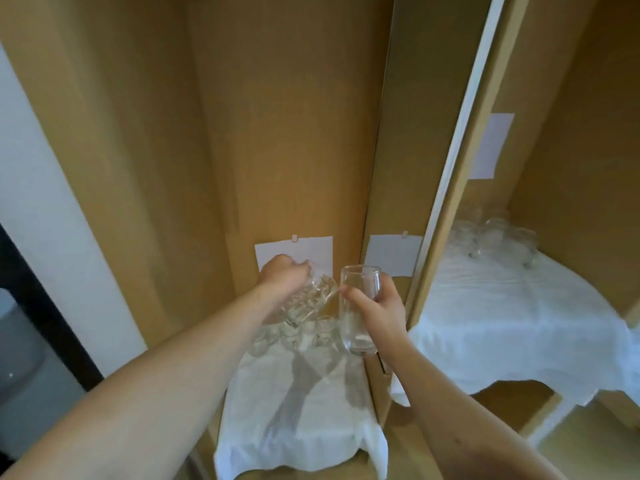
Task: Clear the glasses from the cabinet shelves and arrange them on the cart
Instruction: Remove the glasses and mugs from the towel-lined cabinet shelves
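Observation:
Inside the left compartment of a wooden cabinet, my left hand (pixel 282 277) grips a patterned clear glass (pixel 308 301), tilted, above the shelf. My right hand (pixel 379 306) holds a tall smooth clear glass (pixel 358 310) upright beside it. Below them, several clear glasses (pixel 294 336) stand at the back of the shelf on a white cloth (pixel 294 417). In the right compartment, another cluster of clear glasses (pixel 495 239) sits at the back of a shelf covered with a white cloth (pixel 512 327). The cart is out of view.
A wooden divider panel (pixel 391 202) separates the two compartments. White paper sheets (pixel 294 252) are pinned to the back walls. A white wall (pixel 52 202) and a grey rounded object (pixel 20 358) lie to the left of the cabinet.

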`<state>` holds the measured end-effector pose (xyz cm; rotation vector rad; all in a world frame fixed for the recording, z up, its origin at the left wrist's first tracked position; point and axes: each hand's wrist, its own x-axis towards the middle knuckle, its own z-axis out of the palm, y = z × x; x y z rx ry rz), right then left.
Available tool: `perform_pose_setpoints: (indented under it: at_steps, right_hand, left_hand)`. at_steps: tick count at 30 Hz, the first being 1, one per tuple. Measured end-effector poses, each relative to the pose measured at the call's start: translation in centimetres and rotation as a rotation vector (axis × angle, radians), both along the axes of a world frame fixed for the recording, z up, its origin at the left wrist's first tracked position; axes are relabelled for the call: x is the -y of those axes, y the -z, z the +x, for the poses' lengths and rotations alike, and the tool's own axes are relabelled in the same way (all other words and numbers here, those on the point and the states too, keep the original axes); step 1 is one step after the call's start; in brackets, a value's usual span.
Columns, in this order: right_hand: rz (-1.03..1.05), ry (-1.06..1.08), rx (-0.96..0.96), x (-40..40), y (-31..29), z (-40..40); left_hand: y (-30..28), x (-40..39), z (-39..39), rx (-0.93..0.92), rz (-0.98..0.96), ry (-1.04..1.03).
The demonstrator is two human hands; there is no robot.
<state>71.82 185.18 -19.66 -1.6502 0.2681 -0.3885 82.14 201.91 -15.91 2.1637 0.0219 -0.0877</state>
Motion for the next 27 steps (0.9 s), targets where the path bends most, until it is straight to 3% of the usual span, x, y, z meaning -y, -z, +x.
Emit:
perform_pose_setpoints:
  at_steps: [15, 27]
  right_hand:
    - [-0.012, 0.188, 0.057, 14.3, -4.5, -13.5]
    - [-0.036, 0.378, 0.019, 25.1, -5.0, -12.9]
  left_hand:
    - [-6.0, 14.1, -12.2, 0.074, 0.071, 0.3]
    - [-5.8, 28.5, -9.9, 0.042, 0.057, 0.452]
